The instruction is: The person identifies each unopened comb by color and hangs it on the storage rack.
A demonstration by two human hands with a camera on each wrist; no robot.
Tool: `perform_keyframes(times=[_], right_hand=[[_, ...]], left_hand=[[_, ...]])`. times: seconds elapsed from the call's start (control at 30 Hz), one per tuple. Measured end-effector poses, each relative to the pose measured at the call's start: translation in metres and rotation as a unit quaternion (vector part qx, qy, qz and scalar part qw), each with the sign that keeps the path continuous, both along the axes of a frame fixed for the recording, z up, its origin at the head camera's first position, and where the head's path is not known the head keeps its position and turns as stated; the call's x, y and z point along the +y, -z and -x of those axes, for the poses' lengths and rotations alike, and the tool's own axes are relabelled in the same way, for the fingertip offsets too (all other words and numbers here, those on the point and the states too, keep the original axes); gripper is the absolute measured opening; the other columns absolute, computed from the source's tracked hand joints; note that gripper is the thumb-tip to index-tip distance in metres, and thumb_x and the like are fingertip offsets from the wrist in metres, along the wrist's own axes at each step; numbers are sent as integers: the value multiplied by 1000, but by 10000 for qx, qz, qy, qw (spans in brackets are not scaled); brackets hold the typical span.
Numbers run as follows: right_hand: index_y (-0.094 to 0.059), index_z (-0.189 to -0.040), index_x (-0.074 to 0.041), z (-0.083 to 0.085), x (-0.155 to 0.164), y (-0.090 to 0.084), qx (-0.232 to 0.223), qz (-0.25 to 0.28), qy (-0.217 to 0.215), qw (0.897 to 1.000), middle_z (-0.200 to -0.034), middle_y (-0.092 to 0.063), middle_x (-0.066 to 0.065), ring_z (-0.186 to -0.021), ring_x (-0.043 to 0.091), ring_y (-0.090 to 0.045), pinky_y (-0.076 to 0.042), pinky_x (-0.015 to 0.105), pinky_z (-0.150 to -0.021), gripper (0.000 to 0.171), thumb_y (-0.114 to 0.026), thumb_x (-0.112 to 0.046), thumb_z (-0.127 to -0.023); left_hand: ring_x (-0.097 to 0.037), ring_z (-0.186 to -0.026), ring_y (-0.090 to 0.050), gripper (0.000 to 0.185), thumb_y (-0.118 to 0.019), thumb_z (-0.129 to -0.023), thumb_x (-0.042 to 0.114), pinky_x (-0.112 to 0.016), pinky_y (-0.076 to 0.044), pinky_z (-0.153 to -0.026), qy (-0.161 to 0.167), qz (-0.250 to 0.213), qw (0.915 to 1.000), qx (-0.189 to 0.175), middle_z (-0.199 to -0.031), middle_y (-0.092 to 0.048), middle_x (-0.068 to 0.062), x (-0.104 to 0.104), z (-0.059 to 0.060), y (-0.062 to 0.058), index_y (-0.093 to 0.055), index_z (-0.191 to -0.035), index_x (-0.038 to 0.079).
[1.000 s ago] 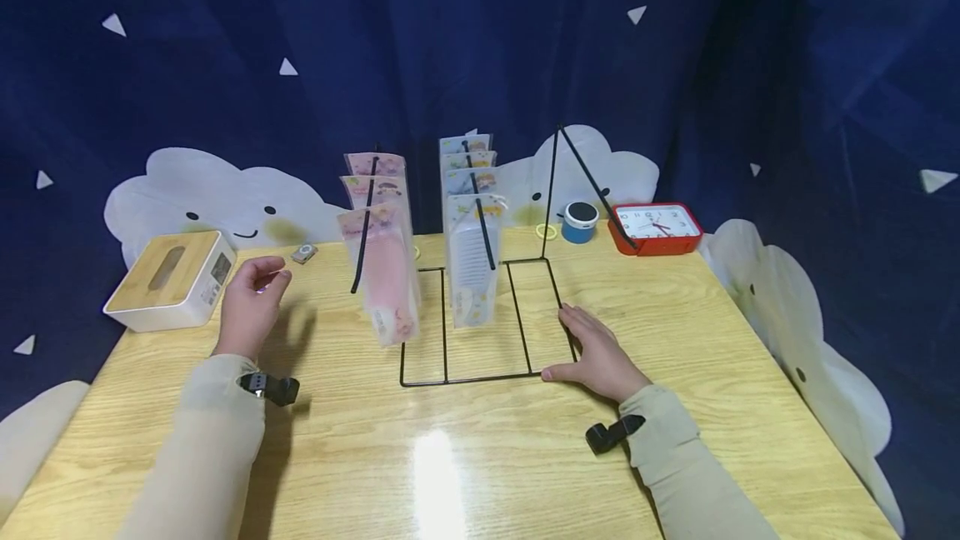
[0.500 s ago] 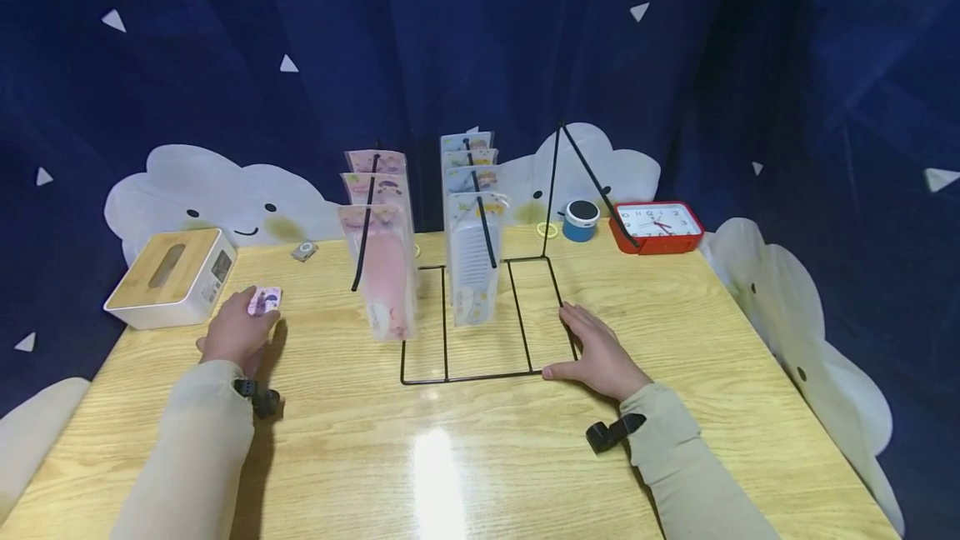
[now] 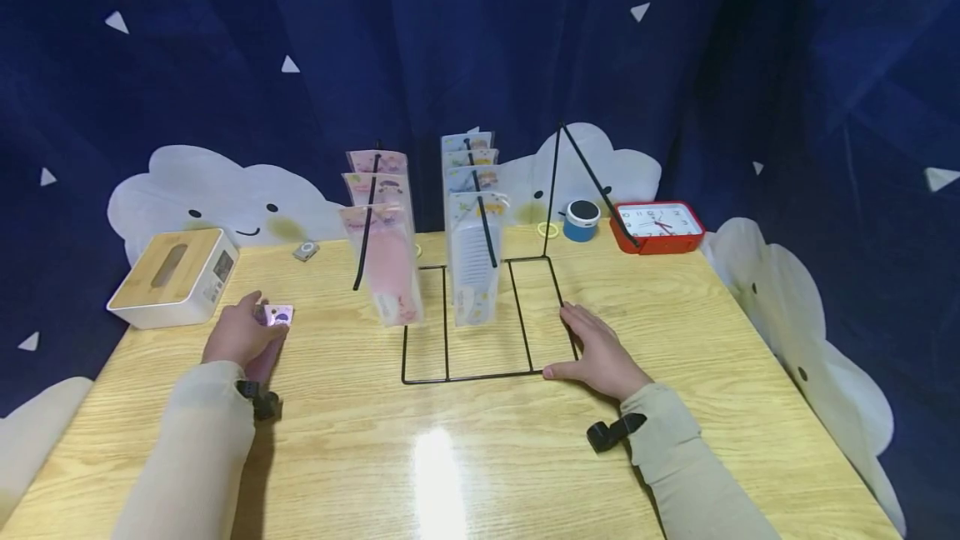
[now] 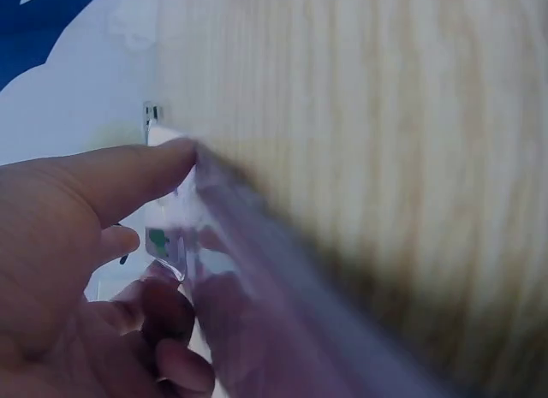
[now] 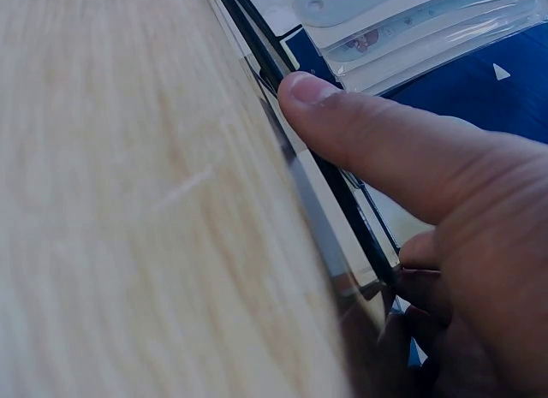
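Observation:
My left hand (image 3: 238, 335) pinches a pink comb packet (image 3: 281, 316) near its printed header, low over the table's left side. In the left wrist view, the clear plastic of this comb packet (image 4: 248, 329) slants down from between thumb and fingers. The right hand (image 3: 600, 355) rests on the front right corner of a black wire rack (image 3: 480, 377), thumb at the front wire and fingers along the side wire. On the rack's left hook hang several pink comb packets (image 3: 387, 261); its middle hook carries several blue-white comb packets (image 3: 472, 265). A bare right hook (image 3: 597, 184) sticks forward.
A tissue box with a wooden lid (image 3: 167, 277) stands at the left, and a small silver clip-on device (image 3: 306, 251) lies beside it. Behind the rack are a blue speaker (image 3: 581, 222), a red alarm clock (image 3: 658, 227) and a yellow ring (image 3: 547, 231).
My left hand has gone from raised and apparently without a packet to low on the left, now pinching a pink comb packet. The hanging left packets swung slightly. My right hand stays at the rack corner.

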State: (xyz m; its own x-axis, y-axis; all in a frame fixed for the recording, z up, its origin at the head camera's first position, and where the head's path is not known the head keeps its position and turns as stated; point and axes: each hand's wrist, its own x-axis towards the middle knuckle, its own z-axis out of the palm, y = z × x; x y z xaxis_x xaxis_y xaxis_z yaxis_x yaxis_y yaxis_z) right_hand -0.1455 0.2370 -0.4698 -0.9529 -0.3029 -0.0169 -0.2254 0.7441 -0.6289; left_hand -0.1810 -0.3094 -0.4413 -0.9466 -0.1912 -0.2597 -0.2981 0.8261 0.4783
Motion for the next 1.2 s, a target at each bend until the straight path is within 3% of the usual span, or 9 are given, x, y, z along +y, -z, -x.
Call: perform_keyframes(times=[0.13, 0.27, 0.4, 0.6, 0.8, 1.0, 1.13, 1.2], right_hand=[[-30, -156, -1, 0, 0, 0, 4, -28, 11, 10000, -164, -25, 17, -151, 38, -16, -18, 61, -116, 113, -84, -55, -73], [-30, -156, 0, 0, 1, 0, 6, -22, 16, 10000, -163, -26, 17, -151, 38, -16, -18, 62, -116, 113, -85, -55, -73], [-29, -157, -2, 1, 1, 1, -48, 11, 20, 10000, -164, -24, 16, -151, 37, -15, -18, 61, -116, 114, -85, -54, -73], [-29, -157, -3, 2, 1, 2, -31, -33, 8, 10000, -164, -24, 15, -152, 36, -15, -18, 60, -116, 115, -84, -57, -72], [-29, -157, -3, 1, 1, 1, -48, -3, 27, 10000, -164, -25, 15, -151, 36, -15, -19, 61, -116, 115, -85, -57, -72], [-30, -157, -3, 1, 1, 1, -28, -17, 37, 10000, -164, -25, 15, -151, 35, -16, -20, 60, -116, 115, -85, -56, -71], [-31, -156, -1, 1, 1, 2, 29, -25, 51, 10000, -164, -26, 16, -151, 37, -18, -21, 60, -115, 113, -85, -54, -73], [-31, -156, -1, 1, 1, 2, 51, -20, 67, 10000, -163, -27, 16, -150, 38, -18, -21, 61, -115, 111, -85, -53, -74]], left_hand=[[-56, -126, -42, 90, -70, -93, 28, -66, -34, -103, 125, -50, 9999, -14, -143, -38, -42, 1, -6, -4, -16, -154, -11], [-43, -104, -53, 59, -66, -96, 27, -55, -45, -88, -30, -256, 9997, 8, -124, -54, -33, 6, -13, -8, -45, -138, -9], [-36, -100, -49, 35, -62, -100, 26, -46, -42, -80, -197, -681, 9970, 314, -117, -55, -25, 16, -21, -12, -57, -120, -2], [-32, -99, -50, 44, -56, -102, 43, -42, -42, -75, -114, -1162, 9872, 1084, -123, -56, -22, 39, -36, -30, -58, -122, 3], [-23, -84, -49, 51, -54, -100, 53, -34, -42, -64, -208, -1524, 9747, 1622, -100, -56, -13, 71, -56, -63, -60, -119, 6], [-15, -67, -52, 40, -57, -100, 45, -29, -45, -54, 16, -1882, 9555, 2269, -83, -56, -8, 105, -81, -90, -63, -116, 9], [-13, -64, -53, 25, -61, -101, 30, -27, -45, -51, 358, -2254, 9314, 2834, -82, -60, -4, 128, -98, -105, -65, -110, 7], [-12, -62, -52, 15, -62, -101, 18, -26, -44, -50, 578, -2500, 9126, 3183, -80, -60, -3, 138, -106, -112, -66, -105, 4]])
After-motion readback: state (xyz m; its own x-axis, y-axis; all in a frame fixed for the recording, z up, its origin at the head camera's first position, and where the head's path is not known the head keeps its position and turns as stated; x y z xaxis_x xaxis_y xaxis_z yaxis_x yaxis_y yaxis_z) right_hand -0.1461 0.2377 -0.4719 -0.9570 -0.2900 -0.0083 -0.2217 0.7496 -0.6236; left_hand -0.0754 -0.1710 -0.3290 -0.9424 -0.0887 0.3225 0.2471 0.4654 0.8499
